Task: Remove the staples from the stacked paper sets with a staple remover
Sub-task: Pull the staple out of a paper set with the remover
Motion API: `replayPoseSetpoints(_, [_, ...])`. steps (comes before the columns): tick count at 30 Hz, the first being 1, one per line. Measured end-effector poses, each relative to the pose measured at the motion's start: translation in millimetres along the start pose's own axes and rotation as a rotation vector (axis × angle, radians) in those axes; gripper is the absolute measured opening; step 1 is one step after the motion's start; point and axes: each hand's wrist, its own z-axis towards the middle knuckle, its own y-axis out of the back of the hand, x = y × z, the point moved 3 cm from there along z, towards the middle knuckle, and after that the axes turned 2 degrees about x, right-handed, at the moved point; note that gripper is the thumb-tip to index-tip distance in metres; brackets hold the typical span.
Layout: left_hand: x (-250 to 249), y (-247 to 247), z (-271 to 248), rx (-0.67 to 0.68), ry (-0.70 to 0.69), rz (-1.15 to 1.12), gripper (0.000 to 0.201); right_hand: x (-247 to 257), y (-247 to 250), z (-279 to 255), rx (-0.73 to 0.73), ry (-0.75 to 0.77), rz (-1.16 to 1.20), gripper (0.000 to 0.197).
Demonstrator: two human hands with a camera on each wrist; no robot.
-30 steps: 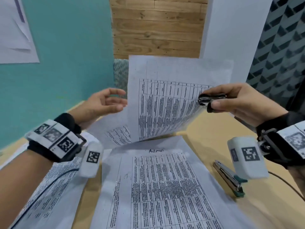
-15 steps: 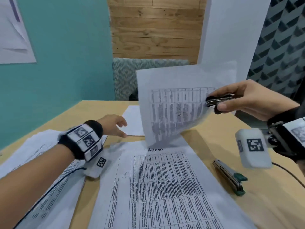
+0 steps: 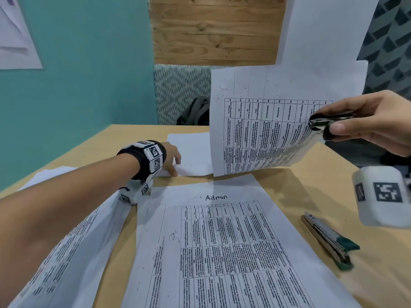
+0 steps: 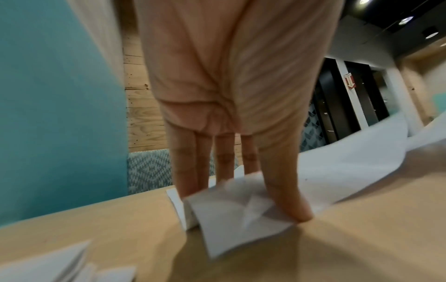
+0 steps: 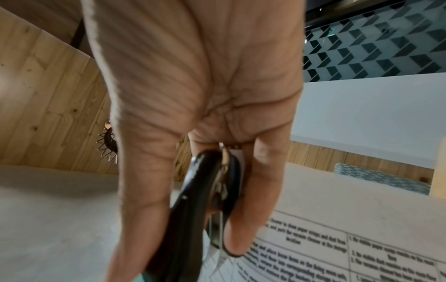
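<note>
A: Your right hand [image 3: 375, 123] squeezes the staple remover [image 3: 327, 121], its jaws biting the raised paper set [image 3: 266, 121] above the desk [image 3: 142, 134].

B: And your left hand [image 3: 172, 157]?

A: Fingers straight, pressing a blank sheet [image 3: 193, 152]. Staple probably pulled; next, lay the set down.

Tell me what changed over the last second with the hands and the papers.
The left hand let go of the raised sheet, dropped to the table and now presses on a blank sheet at the far side. The raised sheet swung right, hanging from the staple remover pinched in the right hand. The Admin sheet and stapler stayed put.
</note>
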Motion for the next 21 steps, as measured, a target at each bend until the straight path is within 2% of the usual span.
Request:
replayPoseSetpoints(2, [-1, -2, 5, -0.043, -0.032, 0.014, 0.025, 1, -3, 0, 0.004, 0.006, 0.0, 0.072])
replayPoseSetpoints(3, [0, -1, 6, -0.076, -0.044, 0.009, 0.021, 1, -4, 0, 0.003, 0.01, 0.001, 0.072])
replayPoseSetpoints(5, [2, 9, 4, -0.11, -0.059, -0.001, 0.045, 2, -5, 1, -0.006, 0.021, -0.007, 0.072])
replayPoseSetpoints(7, [7, 30, -7, -0.194, -0.113, -0.099, 0.049, 3, -6, 0, -0.011, 0.041, -0.02, 0.072])
replayPoseSetpoints(12, [37, 103, -66, -0.407, -0.202, -0.714, 0.037, 10, -9, -1, -0.018, 0.1, -0.001, 0.071])
replayPoseSetpoints(15, [43, 130, -106, -0.432, -0.375, -1.032, 0.065, 15, -10, -3, -0.04, 0.136, 0.007, 0.071])
replayPoseSetpoints(16, [43, 139, -117, -0.449, -0.449, -1.089, 0.069, 18, -11, -3, -0.049, 0.154, 0.018, 0.07])
replayPoseSetpoints(18, [38, 155, -141, -0.492, -0.569, -1.148, 0.066, 24, -12, -4, -0.061, 0.189, 0.057, 0.066])
replayPoseSetpoints(20, [36, 169, -168, -0.55, -0.608, -1.165, 0.055, 37, -14, -5, -0.056, 0.234, 0.111, 0.062])
replayPoseSetpoints(21, [38, 175, -183, -0.574, -0.603, -1.161, 0.058, 46, -16, -4, -0.041, 0.261, 0.142, 0.06])
